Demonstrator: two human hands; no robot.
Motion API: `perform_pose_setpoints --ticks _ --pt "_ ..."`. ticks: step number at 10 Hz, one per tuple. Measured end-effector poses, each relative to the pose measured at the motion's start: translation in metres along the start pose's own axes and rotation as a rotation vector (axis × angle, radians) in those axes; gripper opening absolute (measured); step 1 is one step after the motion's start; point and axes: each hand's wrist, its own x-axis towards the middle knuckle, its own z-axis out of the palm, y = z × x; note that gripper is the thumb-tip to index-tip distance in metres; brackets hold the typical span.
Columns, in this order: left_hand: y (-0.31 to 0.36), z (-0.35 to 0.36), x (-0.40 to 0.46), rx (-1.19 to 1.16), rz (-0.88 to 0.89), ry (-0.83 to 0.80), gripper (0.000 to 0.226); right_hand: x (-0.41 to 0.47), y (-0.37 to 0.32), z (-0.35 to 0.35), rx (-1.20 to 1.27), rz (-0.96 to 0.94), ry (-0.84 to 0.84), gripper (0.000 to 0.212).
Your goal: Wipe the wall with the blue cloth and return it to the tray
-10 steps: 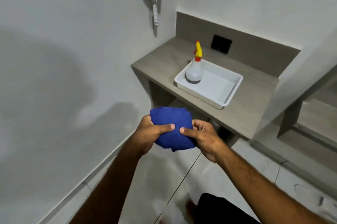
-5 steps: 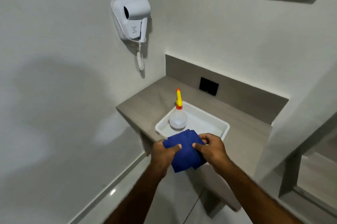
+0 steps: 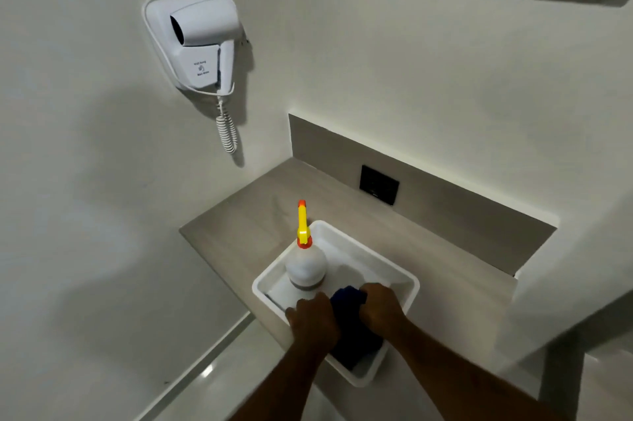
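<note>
The folded blue cloth [image 3: 354, 335] is down inside the white tray [image 3: 394, 270], at its near end. My left hand [image 3: 313, 321] grips the cloth's left side and my right hand [image 3: 382, 311] grips its right side, both lowered into the tray. The hands hide much of the cloth. The tray sits on the grey wooden shelf [image 3: 246, 218]. The white wall [image 3: 85, 180] rises to the left.
A white spray bottle [image 3: 306, 266] with a yellow and orange nozzle stands in the tray's far-left part, right beside my left hand. A wall-mounted hair dryer [image 3: 197, 40] hangs up left. A black socket [image 3: 379, 185] sits on the backsplash.
Both hands carried the cloth from over the floor up and forward into the tray. The view rose toward the shelf and wall.
</note>
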Motion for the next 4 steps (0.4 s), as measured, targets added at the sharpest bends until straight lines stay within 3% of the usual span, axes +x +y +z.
perform_pose_setpoints --ticks 2,3,4 --pt "-0.019 -0.005 -0.002 0.264 0.117 0.097 0.03 0.002 0.013 0.012 -0.229 -0.133 -0.061 0.031" --pt "-0.029 -0.041 -0.007 0.325 0.161 0.224 0.037 0.0 -0.001 0.001 -0.385 -0.211 0.052 0.031" --pt "-0.041 -0.106 -0.01 0.422 0.163 0.453 0.046 0.003 -0.057 -0.05 -0.298 -0.245 0.321 0.025"
